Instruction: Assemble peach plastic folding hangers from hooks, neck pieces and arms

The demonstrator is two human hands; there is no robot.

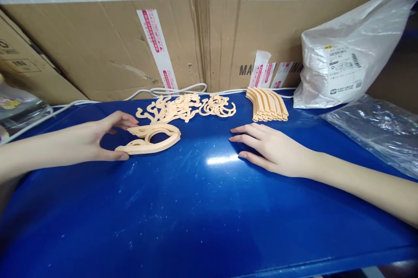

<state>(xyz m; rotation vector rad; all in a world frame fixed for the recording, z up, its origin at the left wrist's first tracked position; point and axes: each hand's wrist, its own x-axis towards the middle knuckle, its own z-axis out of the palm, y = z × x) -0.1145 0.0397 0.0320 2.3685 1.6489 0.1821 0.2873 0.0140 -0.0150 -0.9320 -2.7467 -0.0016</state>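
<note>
At the left of the blue table lies a pale peach plastic folding hanger, folded into a rounded loop; whether it is one or a stack I cannot tell. My left hand spans its open end, thumb against the near arm and fingertips at the far arm. My right hand rests palm down on the table with fingers stretched out, holding nothing. Beyond the hands sit a loose heap of small peach hooked pieces, a cluster of curved hooks, and a neat stack of curved hanger arms, which is closest to my right hand.
Large cardboard boxes stand along the back of the blue table. A white cable runs before them. At the right are a labelled white plastic bag and clear plastic wrap. Clear packaging lies at the far left.
</note>
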